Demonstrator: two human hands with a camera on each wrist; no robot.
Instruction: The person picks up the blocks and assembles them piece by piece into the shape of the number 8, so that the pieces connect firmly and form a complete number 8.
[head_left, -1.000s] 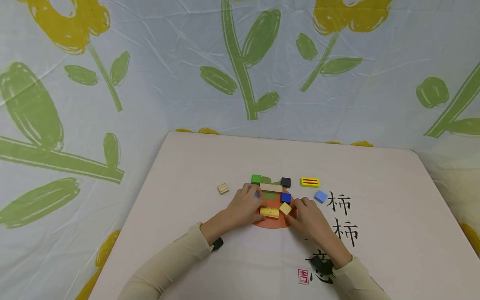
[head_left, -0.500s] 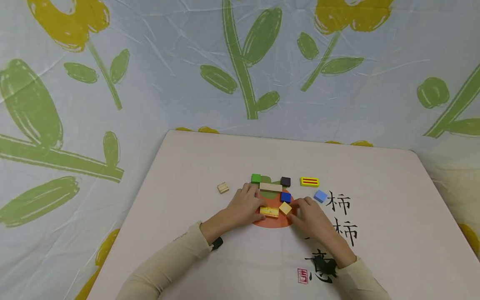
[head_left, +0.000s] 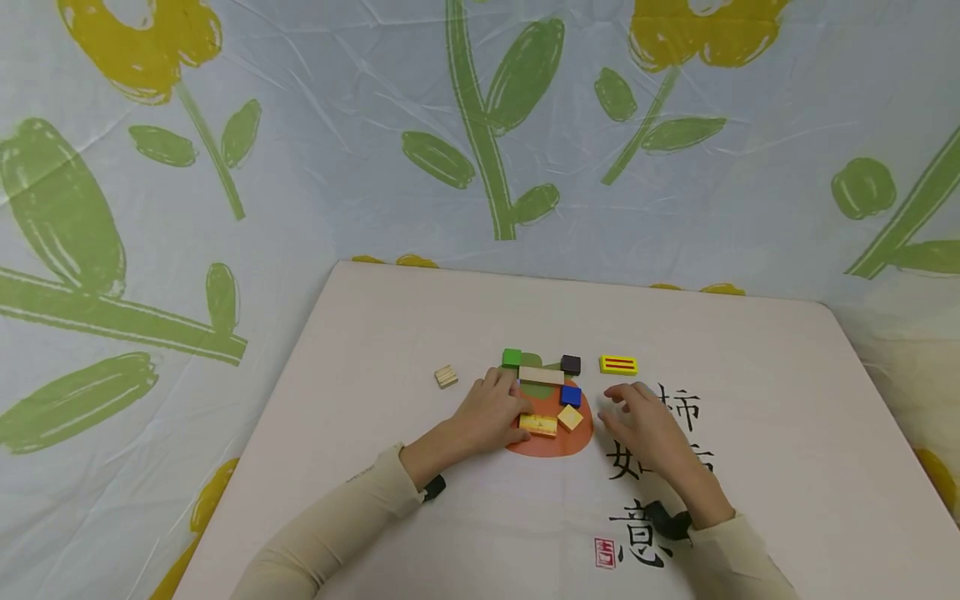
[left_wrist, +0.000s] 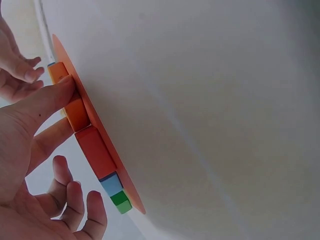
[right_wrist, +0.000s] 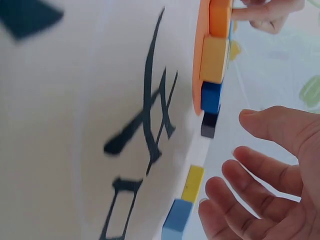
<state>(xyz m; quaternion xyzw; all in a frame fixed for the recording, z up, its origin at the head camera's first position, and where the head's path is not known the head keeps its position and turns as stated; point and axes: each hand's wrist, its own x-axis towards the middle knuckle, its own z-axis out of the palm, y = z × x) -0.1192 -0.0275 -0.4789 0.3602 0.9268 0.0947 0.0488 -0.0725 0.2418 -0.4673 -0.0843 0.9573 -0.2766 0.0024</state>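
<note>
In the head view, my left hand pinches a yellow-orange block between thumb and index finger, low on an orange fruit print. The left wrist view shows the other fingers loosely bent, near a red block. To the right of the pinched block lies a tan block turned cornerwise, with a dark blue block just behind. My right hand hovers right of the print, fingers apart and holding nothing. A light blue block below its fingers shows in the right wrist view; the hand hides it from the head.
Across the top of the print lie a green block, a long beige block and a black block. A yellow block with red stripes lies at right, a small wooden block at left. A flowered cloth hangs behind the table.
My right hand has moved away from the tan block, to the right, and now covers the light blue block in the head view. The left hand stays on the yellow-orange block.
</note>
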